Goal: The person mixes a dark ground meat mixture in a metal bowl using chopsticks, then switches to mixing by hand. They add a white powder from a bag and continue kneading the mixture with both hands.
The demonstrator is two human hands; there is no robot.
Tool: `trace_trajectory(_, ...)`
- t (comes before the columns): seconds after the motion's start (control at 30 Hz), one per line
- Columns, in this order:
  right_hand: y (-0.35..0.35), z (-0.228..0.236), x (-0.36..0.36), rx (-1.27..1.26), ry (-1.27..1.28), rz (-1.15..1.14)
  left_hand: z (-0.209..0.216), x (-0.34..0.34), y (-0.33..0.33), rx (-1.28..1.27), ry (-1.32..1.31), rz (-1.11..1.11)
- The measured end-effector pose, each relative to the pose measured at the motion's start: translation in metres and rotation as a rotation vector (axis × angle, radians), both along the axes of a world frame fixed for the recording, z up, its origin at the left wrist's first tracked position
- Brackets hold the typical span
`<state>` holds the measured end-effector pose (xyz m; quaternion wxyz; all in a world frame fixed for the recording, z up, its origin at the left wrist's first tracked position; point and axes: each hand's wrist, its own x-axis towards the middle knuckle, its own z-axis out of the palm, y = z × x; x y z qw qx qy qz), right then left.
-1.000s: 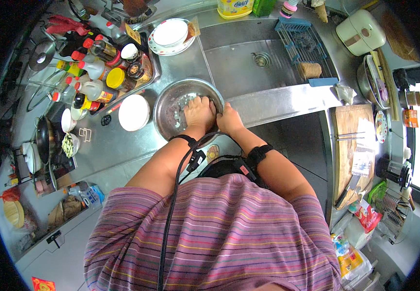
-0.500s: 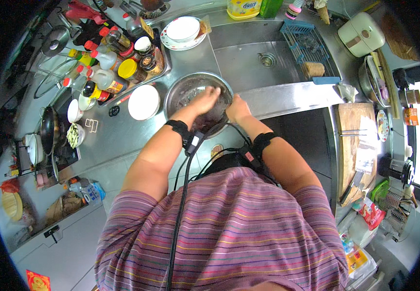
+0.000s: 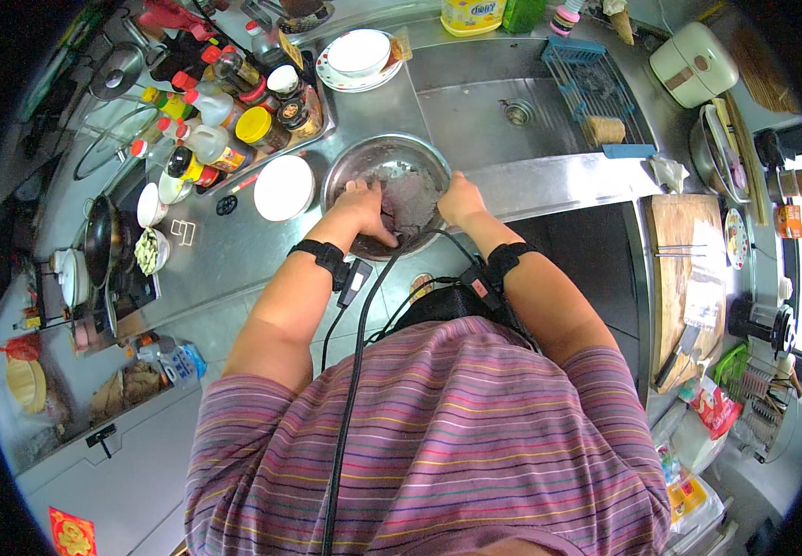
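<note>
A metal mixing bowl (image 3: 347, 165) sits at the counter's front edge, with a wet, greyish-brown mixture (image 3: 412, 196) inside it. My left hand (image 3: 364, 206) reaches down into the bowl, thumb and fingers spread, fingertips against the mixture on the left side. What lies under those fingers is hidden. On the right, my right hand (image 3: 462, 199) is closed round the bowl's rim. Black straps with cables circle both my wrists.
Left of the bowl stands a white bowl (image 3: 284, 188), with several sauce bottles and jars (image 3: 257, 130) behind it. Stacked plates (image 3: 358, 56) lie farther back. To the right are the sink (image 3: 475, 102), a wooden cutting board (image 3: 668, 278) and a knife (image 3: 679, 355).
My left hand has gone from raised over the bowl's middle, fingers pointing right, down and left into the mixture with fingers spread. My right hand stays on the rim.
</note>
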<state>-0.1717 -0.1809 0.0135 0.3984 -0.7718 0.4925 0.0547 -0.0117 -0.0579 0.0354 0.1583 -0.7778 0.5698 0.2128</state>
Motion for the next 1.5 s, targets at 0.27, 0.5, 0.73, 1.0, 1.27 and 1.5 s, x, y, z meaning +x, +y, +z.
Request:
trace_trajectory(0.27,0.005,-0.002,0.0,0.013,-0.029,0.005,-0.006,0.006,-0.007,0.098,-0.059,0.115)
trace_trajectory(0.5,0.008,0.001,0.002,0.018,-0.019,-0.055,-0.023,0.008,0.003,0.052,0.279,0.577)
trace_trajectory(0.73,0.005,-0.006,0.004,0.031,-0.041,-0.091,-0.02,0.008,0.016,-0.32,0.796,0.708)
trace_trajectory(1.0,0.0,-0.004,0.004,0.077,-0.047,-0.07,-0.008,-0.005,-0.027,-0.334,0.327,0.33)
trace_trajectory(1.27,0.001,-0.013,0.003,0.05,-0.091,-0.061,-0.031,-0.003,-0.06,0.004,0.186,0.206)
trace_trajectory(1.5,0.003,-0.006,0.0,-0.014,0.014,-0.009,-0.058,0.006,-0.057,-0.099,0.335,0.288)
